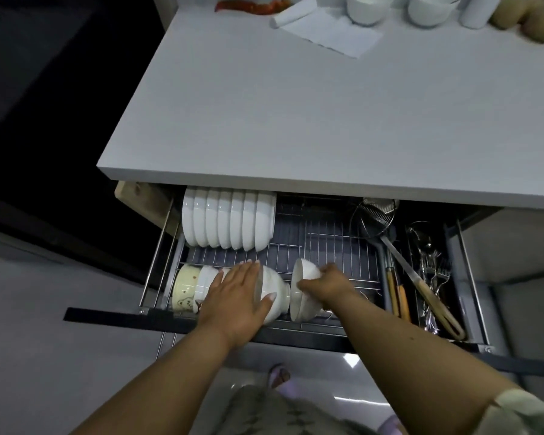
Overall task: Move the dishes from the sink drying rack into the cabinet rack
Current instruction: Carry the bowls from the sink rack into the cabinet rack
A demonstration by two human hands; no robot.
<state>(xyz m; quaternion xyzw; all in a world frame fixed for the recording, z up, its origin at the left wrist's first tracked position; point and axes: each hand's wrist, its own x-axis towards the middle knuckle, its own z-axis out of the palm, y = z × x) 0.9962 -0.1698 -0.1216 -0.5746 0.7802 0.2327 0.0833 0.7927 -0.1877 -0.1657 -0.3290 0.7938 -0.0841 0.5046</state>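
The pulled-out cabinet rack (327,243) is a wire drawer under the white counter. Several white plates (228,222) stand on edge at its back left. Along the front left lies a row of bowls on their sides, beginning with a cream patterned bowl (182,288). My left hand (237,298) lies flat over the last white bowl of that row (272,293), fingers spread. My right hand (325,285) grips a white bowl (302,288) by its base, held on edge just right of the row, close to the neighbouring bowl.
To the right in the drawer lie a wire skimmer (376,211), wooden-handled utensils (427,296) and cutlery (432,268). On the counter (296,105) at the back stand white bowls (369,7), a paper towel (321,29) and food. The drawer's dark front rail (123,317) runs across below my hands.
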